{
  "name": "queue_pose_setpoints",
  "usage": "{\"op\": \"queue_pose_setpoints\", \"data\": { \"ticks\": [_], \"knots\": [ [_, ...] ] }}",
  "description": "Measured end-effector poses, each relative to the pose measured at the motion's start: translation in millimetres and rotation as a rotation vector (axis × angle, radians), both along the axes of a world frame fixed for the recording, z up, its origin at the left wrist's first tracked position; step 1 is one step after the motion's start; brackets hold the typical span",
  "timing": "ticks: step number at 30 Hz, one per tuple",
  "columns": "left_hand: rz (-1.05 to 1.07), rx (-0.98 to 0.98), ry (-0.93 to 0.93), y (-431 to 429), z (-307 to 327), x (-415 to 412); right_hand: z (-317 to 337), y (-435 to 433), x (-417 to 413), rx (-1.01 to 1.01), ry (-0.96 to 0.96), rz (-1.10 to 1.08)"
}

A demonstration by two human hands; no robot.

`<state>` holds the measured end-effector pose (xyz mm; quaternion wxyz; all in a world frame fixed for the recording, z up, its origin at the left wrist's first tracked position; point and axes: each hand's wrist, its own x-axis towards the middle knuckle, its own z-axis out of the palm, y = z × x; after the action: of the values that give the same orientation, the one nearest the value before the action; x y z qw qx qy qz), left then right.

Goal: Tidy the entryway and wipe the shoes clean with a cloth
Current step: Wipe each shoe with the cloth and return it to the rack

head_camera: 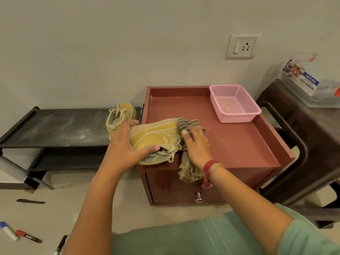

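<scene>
Ok so the yellow shoe (156, 135) is lying on its side at the front left corner of the red cabinet (239, 144), laces spilling over the front edge. The left hand (125, 144) grips it, fingers (132, 123) over the top and thumb hooked in by the laces. The right hand (196, 144) has its fingers curled over a bunch of the striped cloth (189, 172), pressed against the shoe's right end, and the loose tail hangs past the front edge.

My take on doing this bit well: clamp firm with the left so the shoe doesn't skid, and use short strokes away from the corner, toward the middle of the cabinet top. Turn the shoe to reach the seams, and tuck that tail up so it doesn't snag the drawer knob.

Room-wise, the bare middle and right of the top are open, and the raised rim should stop anything sliding off the back. The pink basket (237, 118) sits in the back right corner, well apart. The other shoe (121, 113) is on the right end of the black rack (60, 127), just beside the left fingers, so a wide elbow could knock it. The markers (27, 235) are on the floor, left.
</scene>
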<state>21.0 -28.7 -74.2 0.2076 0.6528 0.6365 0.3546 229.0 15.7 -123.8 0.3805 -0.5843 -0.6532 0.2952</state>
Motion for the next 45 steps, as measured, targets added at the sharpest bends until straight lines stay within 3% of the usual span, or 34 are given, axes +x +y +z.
{"op": "queue_pose_setpoints", "data": {
  "ticks": [2,6,8,13,16,18,20,22,26,29,31,34,37,41,45],
  "knots": [
    [0.005,0.003,0.003,-0.4,-0.1,0.0,6.0,7.9,5.5,-0.079,0.096,-0.120],
    [-0.021,-0.001,0.010,0.0,-1.0,-0.3,10.7,-4.5,0.4,0.052,-0.219,-0.033],
    [-0.028,0.007,0.012,0.4,-0.8,0.2,0.6,-4.3,-1.6,0.099,-0.279,0.053],
    [-0.039,-0.003,0.008,-0.6,-0.8,-0.9,-10.3,19.5,27.9,-0.130,0.006,-0.157],
    [-0.037,-0.014,0.000,0.6,-1.9,-1.5,7.6,18.6,29.2,0.068,0.186,-0.266],
    [-0.031,-0.011,-0.005,0.7,-1.7,-0.6,14.6,11.7,19.9,0.171,0.162,-0.205],
    [-0.030,-0.009,-0.013,-0.3,-0.6,0.9,1.4,8.0,10.4,0.128,0.003,-0.038],
    [-0.025,-0.014,-0.027,-1.1,0.2,1.7,-13.1,7.7,11.7,0.042,-0.084,-0.027],
    [-0.019,-0.029,-0.028,-1.1,-1.6,0.6,-19.3,14.8,25.5,-0.098,-0.016,-0.218],
    [-0.011,-0.046,-0.028,-0.7,-3.9,-0.4,-17.0,7.2,18.0,0.072,-0.045,-0.067],
    [-0.011,-0.073,-0.030,-2.2,-5.8,-3.7,-17.5,6.2,18.6,0.001,-0.064,-0.005],
    [-0.024,-0.127,-0.088,-7.4,-10.9,-13.8,-4.9,11.5,32.7,-0.209,0.104,-0.182],
    [-0.068,-0.136,-0.120,-15.2,-13.9,-18.1,12.1,9.6,34.0,-0.055,0.256,-0.288],
    [0.018,-0.055,-0.221,-17.8,-5.6,-7.9,39.3,1.0,27.9,0.028,0.642,-0.259],
    [0.050,0.107,-0.373,-12.6,11.4,9.6,61.6,-13.8,30.8,0.032,0.728,-0.159]
  ]
}}
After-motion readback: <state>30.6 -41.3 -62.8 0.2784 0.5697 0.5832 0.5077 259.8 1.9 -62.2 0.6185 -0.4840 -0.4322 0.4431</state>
